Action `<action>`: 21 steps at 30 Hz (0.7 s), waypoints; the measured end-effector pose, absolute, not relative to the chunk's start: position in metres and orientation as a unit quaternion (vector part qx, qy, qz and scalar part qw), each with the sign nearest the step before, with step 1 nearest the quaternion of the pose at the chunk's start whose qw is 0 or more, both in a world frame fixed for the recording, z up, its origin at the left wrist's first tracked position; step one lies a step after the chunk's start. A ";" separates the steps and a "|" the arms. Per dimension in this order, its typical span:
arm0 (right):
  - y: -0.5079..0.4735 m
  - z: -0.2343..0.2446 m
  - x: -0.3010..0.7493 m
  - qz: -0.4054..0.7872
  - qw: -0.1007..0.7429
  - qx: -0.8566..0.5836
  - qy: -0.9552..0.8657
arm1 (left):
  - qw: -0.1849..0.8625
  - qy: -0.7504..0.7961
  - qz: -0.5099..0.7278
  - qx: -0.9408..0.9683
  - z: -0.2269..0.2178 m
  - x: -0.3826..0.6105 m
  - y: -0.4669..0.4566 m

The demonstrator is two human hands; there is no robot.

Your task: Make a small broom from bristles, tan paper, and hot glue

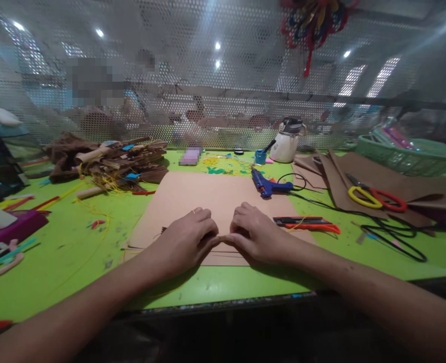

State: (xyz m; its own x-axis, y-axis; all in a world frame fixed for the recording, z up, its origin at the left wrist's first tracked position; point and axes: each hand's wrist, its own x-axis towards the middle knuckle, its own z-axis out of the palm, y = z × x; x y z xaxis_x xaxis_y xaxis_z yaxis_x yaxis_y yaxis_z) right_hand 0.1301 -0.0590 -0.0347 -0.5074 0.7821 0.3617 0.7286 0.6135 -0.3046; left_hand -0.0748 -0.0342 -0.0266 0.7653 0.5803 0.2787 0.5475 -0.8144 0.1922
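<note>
My left hand (183, 237) and my right hand (258, 234) rest close together over a sheet of light brown paper (203, 191) on the table. Curled fingers and thumbs on both sides pinch a thin tan strip (224, 238), which shows in the small gap between them. Most of this strip is hidden by the fingers, so its material is unclear. Under my hands the paper's near edge shows more than one layer. An orange box cutter (309, 223) lies beside my right wrist, and a blue glue gun (268, 185) rests beyond it on the paper's right side.
Scissors (377, 197) lie on brown paper (359, 174) at right, near a black cord (396, 234) and green basket (411, 155). A brown scrap pile (124, 164) stands back left; a white jug (285, 143) and blue pot (260, 157) stand behind. Perforated mesh (207, 111) borders the table.
</note>
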 end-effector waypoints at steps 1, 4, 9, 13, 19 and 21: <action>-0.059 -0.033 0.131 0.064 0.236 -0.441 -0.864 | 0.054 0.303 0.164 0.937 -0.026 -0.075 -0.034; -0.059 -0.030 0.133 0.075 0.226 -0.453 -0.859 | 0.070 0.311 0.158 0.934 -0.024 -0.074 -0.033; -0.061 -0.026 0.136 0.040 0.213 -0.433 -0.875 | 0.086 0.321 0.142 0.932 -0.023 -0.073 -0.031; -0.063 -0.027 0.133 0.045 0.229 -0.444 -0.865 | 0.087 0.315 0.143 0.934 -0.024 -0.074 -0.031; -0.058 -0.026 0.132 0.148 0.240 -0.453 -0.846 | 0.083 0.307 0.150 0.936 -0.025 -0.075 -0.029; -0.055 -0.025 0.132 0.193 0.242 -0.463 -0.831 | 0.082 0.310 0.147 0.936 -0.025 -0.075 -0.028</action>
State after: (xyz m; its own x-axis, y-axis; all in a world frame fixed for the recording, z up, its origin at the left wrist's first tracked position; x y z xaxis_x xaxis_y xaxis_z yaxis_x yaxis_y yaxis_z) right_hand 0.1322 -0.0547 -0.0249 -0.4548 0.8622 0.2229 0.6758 0.4971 -0.5442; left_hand -0.0747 -0.0284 -0.0252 0.7642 0.6046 0.2246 0.5561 -0.7941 0.2453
